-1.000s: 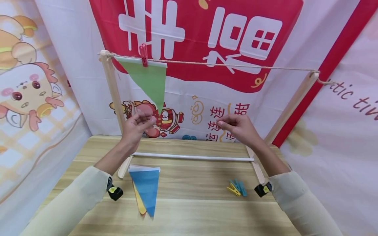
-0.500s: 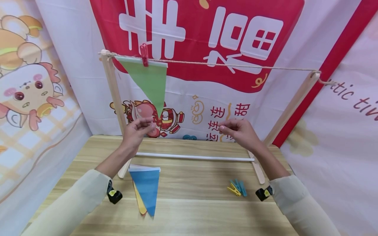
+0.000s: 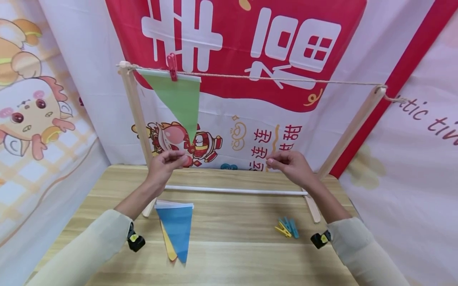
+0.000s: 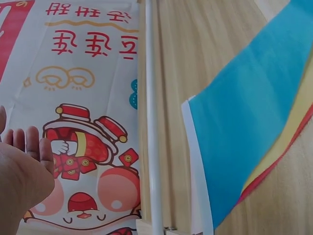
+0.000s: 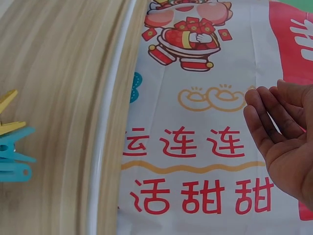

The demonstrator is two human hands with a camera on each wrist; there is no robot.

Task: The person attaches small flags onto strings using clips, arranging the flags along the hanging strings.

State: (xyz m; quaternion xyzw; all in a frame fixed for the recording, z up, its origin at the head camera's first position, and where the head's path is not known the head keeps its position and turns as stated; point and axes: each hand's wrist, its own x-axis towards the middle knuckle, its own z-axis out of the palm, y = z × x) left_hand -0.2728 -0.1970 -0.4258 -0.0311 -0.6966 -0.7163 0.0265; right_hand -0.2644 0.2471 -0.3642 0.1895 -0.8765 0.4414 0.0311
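Above desk (image 3: 243, 254), left hand (image 3: 161, 171) and right hand (image 3: 295, 169) hovered apart, empty, relaxed. Green pennant (image 3: 185, 97) hung at left end of rope (image 3: 232, 76); single red clip (image 3: 172, 65) could let it swivel or slip if left hand knocked its tip.

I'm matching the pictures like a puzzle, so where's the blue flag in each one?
Head: the blue flag lies on the table, below and left of the picture's middle.
Left wrist: it fills much of the right side, reaching the top edge.
Right wrist: it's not in this one.
Shared landmark: the white rod, which shows in all three.
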